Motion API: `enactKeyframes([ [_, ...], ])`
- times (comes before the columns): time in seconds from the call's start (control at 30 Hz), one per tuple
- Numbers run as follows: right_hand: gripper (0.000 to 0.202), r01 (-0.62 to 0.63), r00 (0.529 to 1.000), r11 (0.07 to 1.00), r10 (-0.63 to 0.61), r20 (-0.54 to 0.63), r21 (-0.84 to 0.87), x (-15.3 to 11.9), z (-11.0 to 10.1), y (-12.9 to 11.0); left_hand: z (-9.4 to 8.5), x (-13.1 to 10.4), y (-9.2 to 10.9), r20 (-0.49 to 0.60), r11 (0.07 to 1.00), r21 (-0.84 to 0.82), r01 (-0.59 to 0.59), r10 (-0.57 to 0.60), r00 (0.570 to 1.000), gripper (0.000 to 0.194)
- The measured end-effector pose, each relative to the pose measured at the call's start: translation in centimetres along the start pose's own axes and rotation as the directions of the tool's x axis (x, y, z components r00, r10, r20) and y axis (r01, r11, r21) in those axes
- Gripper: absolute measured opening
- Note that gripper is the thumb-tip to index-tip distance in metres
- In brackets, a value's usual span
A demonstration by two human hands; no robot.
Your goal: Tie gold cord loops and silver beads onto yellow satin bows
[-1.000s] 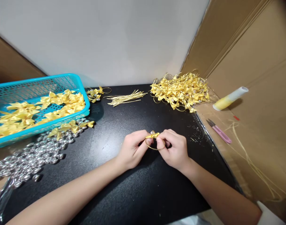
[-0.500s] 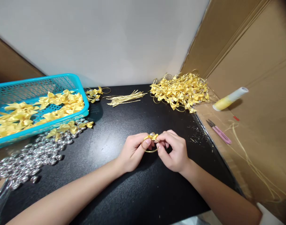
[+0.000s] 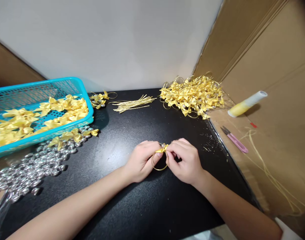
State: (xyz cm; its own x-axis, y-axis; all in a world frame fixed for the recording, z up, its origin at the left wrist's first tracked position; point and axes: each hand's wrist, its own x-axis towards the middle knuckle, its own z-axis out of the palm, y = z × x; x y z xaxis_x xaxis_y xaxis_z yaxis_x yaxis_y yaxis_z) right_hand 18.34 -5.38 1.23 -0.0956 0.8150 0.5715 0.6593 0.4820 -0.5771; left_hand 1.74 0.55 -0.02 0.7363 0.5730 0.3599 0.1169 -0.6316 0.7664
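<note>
Between my two hands, above the black tabletop point(image 3: 132, 200), is a yellow ribbon bow point(image 3: 161, 150) with a silver bead point(image 3: 163, 145) at its top. A gold wire ring point(image 3: 159, 169) hangs in a loop below the bow. My left hand point(image 3: 144, 161) pinches the bow's left side between thumb and fingers. On the other side, my right hand point(image 3: 183, 161) has thumb and fingertips closed at the bow's right end. The fingers hide part of the bow and of the ring's upper part.
At left stands a blue basket point(image 3: 86, 116) of yellow bows, with silver beads point(image 3: 42, 166) spilled before it. Gold wire ties point(image 3: 132, 104) lie at the back, beside a heap of finished bows point(image 3: 192, 95). Pink snips point(image 3: 236, 140) and a tube point(image 3: 247, 104) are at right.
The bow has tilted between my fingers, and the ring now hangs lower and shows a larger loop. Both hands stay in nearly the same place.
</note>
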Motion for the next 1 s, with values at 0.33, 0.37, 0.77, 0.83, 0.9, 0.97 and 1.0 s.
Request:
enactKeyframes([
  [0.33,0.02,-0.102,0.992,0.994,0.105,-0.071,0.04,0.1,-0.1,0.2,0.4,-0.1,0.8,-0.157,0.967,-0.17,0.188,-0.215,0.964,0.041],
  [0.37,0.018,-0.087,0.994,0.995,0.09,-0.057,0.052,0.1,-0.2,0.1,0.3,0.0,0.9,-0.143,0.97,-0.165,0.18,-0.205,0.968,0.041],
  [0.77,0.028,-0.218,0.976,0.974,0.216,0.027,0.055,0.0,-0.3,0.4,0.4,0.0,0.9,0.0,0.936,-0.281,0.213,-0.222,0.975,0.038],
  [0.83,0.028,-0.261,0.965,0.96,0.26,0.025,0.098,-0.1,-0.2,0.5,0.5,0.1,0.8,0.029,0.891,-0.366,0.27,-0.279,0.96,0.037],
  [0.9,0.028,-0.283,0.959,0.951,0.283,0.021,0.121,-0.1,-0.1,0.5,0.6,0.2,0.7,0.06,0.839,-0.442,0.319,-0.327,0.943,0.035],
  [0.97,0.028,-0.296,0.955,0.946,0.298,0.01,0.131,-0.1,-0.1,0.5,0.7,0.3,0.6,0.088,0.79,-0.494,0.362,-0.369,0.925,0.034],
  [1.0,0.029,-0.305,0.952,0.942,0.307,0.006,0.141,-0.1,-0.1,0.5,0.7,0.3,0.5,0.098,0.77,-0.514,0.378,-0.385,0.918,0.034],
])
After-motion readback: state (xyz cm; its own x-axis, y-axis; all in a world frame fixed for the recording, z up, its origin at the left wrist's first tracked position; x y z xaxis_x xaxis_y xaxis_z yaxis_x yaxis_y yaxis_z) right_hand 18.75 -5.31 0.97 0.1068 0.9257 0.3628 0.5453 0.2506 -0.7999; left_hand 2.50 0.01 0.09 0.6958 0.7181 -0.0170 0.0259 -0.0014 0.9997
